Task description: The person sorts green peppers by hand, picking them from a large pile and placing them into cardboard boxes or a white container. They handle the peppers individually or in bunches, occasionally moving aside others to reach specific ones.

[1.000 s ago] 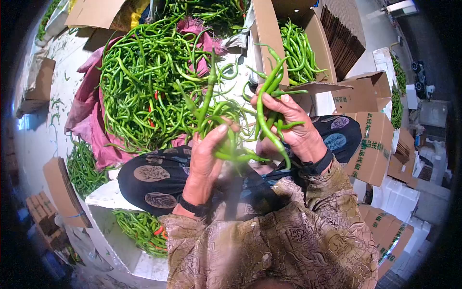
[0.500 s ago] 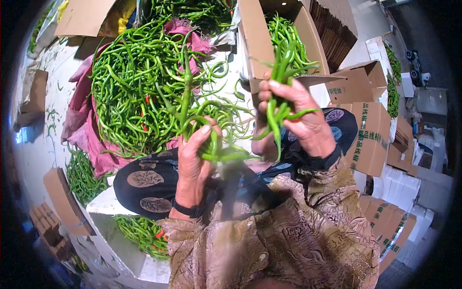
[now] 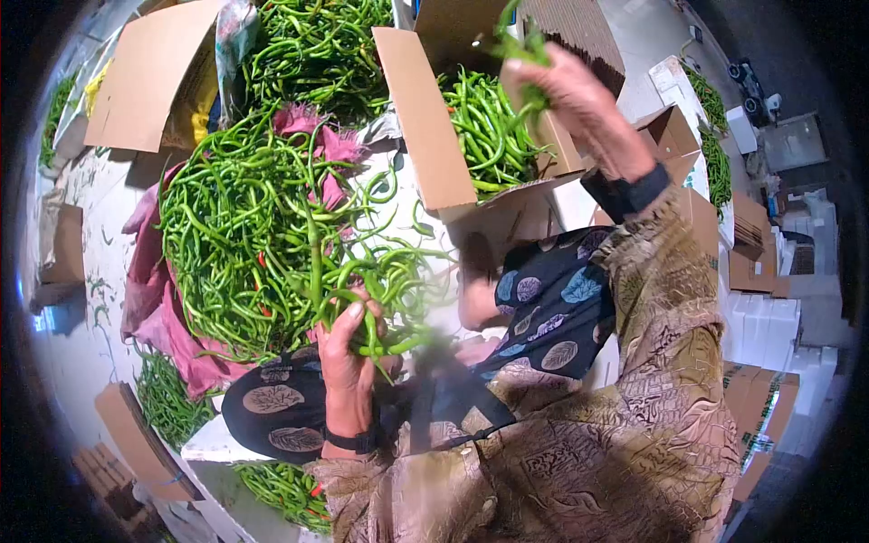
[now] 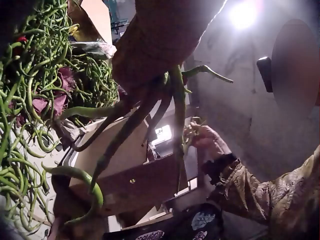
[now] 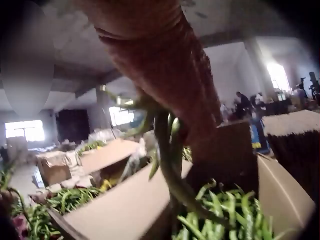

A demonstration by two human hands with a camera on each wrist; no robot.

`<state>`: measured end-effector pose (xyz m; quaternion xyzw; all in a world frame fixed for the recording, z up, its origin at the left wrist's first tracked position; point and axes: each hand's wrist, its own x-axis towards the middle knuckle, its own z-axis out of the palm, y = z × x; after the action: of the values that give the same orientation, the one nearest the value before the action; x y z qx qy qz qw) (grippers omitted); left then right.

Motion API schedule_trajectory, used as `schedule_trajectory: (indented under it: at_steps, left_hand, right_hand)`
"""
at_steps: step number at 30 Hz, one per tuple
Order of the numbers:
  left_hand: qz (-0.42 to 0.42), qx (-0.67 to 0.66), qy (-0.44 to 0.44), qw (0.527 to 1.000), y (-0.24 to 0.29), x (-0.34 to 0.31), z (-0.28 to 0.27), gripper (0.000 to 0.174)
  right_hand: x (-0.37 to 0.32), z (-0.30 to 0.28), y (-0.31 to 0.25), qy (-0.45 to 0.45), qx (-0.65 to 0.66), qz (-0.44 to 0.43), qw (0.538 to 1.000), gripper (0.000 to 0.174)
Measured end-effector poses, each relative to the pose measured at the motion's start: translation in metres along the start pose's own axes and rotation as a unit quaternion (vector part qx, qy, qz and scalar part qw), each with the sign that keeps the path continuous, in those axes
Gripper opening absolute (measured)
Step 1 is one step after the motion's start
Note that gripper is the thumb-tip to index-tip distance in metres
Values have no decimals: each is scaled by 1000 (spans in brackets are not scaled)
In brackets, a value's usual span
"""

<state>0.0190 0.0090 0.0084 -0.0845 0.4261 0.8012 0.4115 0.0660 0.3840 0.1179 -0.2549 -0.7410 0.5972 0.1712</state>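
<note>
My left hand (image 3: 344, 371) grips several long green chili peppers (image 4: 127, 135) near the lap, their ends sticking out past the fingers. Up at the right, my right hand (image 3: 584, 104) holds a bunch of green chili peppers (image 5: 170, 170) above an open cardboard box (image 3: 418, 118). Green chili peppers (image 3: 489, 131) lie inside that box. Beyond the left hand, a big heap of green chili peppers (image 3: 235, 244), with a few red ones, spreads over a pink cloth (image 3: 145, 294).
A white foam box (image 3: 204, 480) with peppers stands at the lower left. Another pepper pile (image 3: 317, 54) lies at the back. Flattened cardboard (image 3: 584, 27) is stacked behind the open box, whose near flap (image 3: 516, 192) sticks out. White foam boxes (image 3: 765, 330) are stacked at the right.
My right hand has moved up and away with its peppers, from in front of the body to over the cardboard box. The left hand keeps its peppers near the lap. The head view has shifted.
</note>
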Motion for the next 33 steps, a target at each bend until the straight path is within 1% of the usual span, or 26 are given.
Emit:
schedule_trajectory:
  at_steps: [1,2,3,4,5,8,10,11,12,13,14,15,16,17,18,19,20,21,23,25,26,27,29,30,32,33]
  left_hand:
    - [0,1,-2,1000,0,0,0,23]
    - [0,-6,1,1000,0,1,0,23]
    - [-1,-13,4,1000,0,1,0,23]
    - [-4,-3,-6,1000,-1,3,-6,24]
    - [-4,-3,-7,1000,-2,4,-7,24]
    - [-5,4,-14,1000,-4,5,-6,27]
    - [-11,-1,-9,1000,-4,6,-3,28]
    - [-16,-6,-6,1000,-4,7,-2,29]
    - [-19,-18,-3,1000,-5,9,0,30]
    - [-19,-27,8,999,-8,10,1,25]
    - [-27,-37,15,999,-9,11,0,25]
    - [-37,-45,25,998,-9,11,-4,25]
    - [-69,-69,27,995,-5,10,-4,26]
    - [-103,-95,26,990,0,8,-2,26]
    - [-117,-137,-14,984,1,7,-3,24]
    - [-100,-142,-61,983,4,5,0,21]
    - [-102,-173,-89,976,7,4,2,20]
    - [-104,-203,-119,966,10,1,4,18]
    - [-112,-212,-119,963,13,-5,8,17]
    - [-121,-224,-124,959,13,-7,5,17]
    - [-136,-234,-150,951,11,-7,-2,24]
    - [-152,-242,-177,942,10,-8,-6,33]
    - [-152,-260,-203,932,12,-9,-7,30]
    - [-135,-276,-234,922,13,-8,-7,28]
    - [-105,-299,-271,909,15,-9,-5,26]
    - [-100,-300,-270,910,15,-9,-7,26]
  right_hand:
    - [9,-10,30,-62,12,41,997,45]
    - [15,-17,53,-17,-119,214,969,43]
    - [9,-21,58,-85,-110,269,953,35]
    - [10,-26,72,-211,-54,274,937,33]
    - [3,-39,83,-170,-132,324,921,37]
    - [-12,-43,83,-152,-157,333,917,42]
    - [-14,-43,96,-77,-151,270,948,46]
    - [-18,-48,99,-79,-149,271,948,46]
    - [-28,-47,91,-86,-140,218,962,46]
    - [-36,-29,66,-98,-126,165,973,46]
    - [-39,-14,35,-133,-260,106,951,45]
    - [-27,-15,51,-150,-295,88,940,42]
    - [-30,-9,50,-134,-318,-25,938,40]
    - [-45,16,20,-116,-211,66,968,36]
    - [-62,35,-11,-152,-186,93,966,33]
    - [-74,43,-23,-231,-130,90,960,30]
    - [-89,60,-31,-256,-90,140,952,29]
    - [-101,70,-26,-298,-133,113,938,31]
    - [-119,91,-9,-322,-204,-58,923,32]
    - [-122,107,5,-240,-217,-109,940,33]
    - [-118,110,7,-230,-200,-66,950,35]
    - [-113,112,10,-240,-196,-61,949,36]
    - [-108,116,32,-285,-204,-85,933,43]
    - [-111,119,40,-285,-205,-85,933,43]
    - [-115,129,51,-317,-275,-209,883,52]
    - [-121,138,50,-335,-280,-211,875,52]
